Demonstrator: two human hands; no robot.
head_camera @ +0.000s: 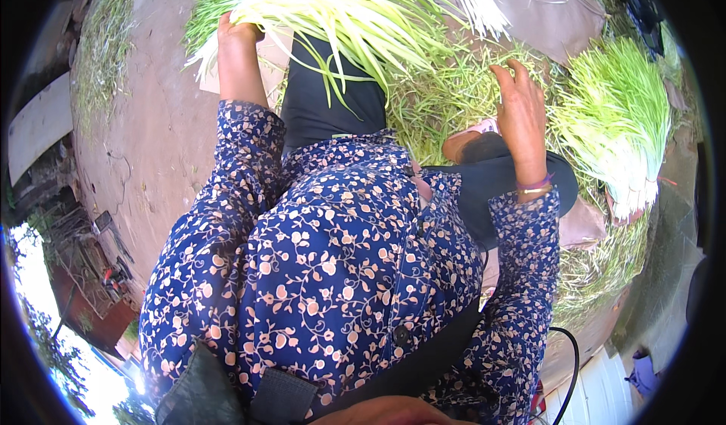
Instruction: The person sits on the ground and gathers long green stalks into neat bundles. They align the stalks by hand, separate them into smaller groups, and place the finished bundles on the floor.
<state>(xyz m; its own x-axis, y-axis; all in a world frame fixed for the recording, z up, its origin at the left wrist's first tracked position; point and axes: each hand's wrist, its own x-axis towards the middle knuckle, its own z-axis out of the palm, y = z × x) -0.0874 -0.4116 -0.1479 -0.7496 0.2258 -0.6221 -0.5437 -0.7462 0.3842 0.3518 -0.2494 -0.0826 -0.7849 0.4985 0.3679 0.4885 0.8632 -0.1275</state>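
A large bunch of long green leaves, which look like garlic chives [340,14], spreads across the top of the view over my left knee. My left hand [240,31] grips this bunch at its left side, and the fingers are partly hidden behind the leaves. Pale stem ends [205,59] stick out below that hand. My right hand [523,97] is raised over the leaf litter with its fingers apart and nothing in it. To its right stand tied bundles of chives [618,119], with their white ends [632,195] towards me.
Loose leaf trimmings [448,96] cover the ground around my foot [462,144]. A brown cloth or sack [547,11] lies at the top right, beside more white stems [479,5]. Concrete ground [153,113] stretches to the left. A black cable [574,357] loops at the lower right.
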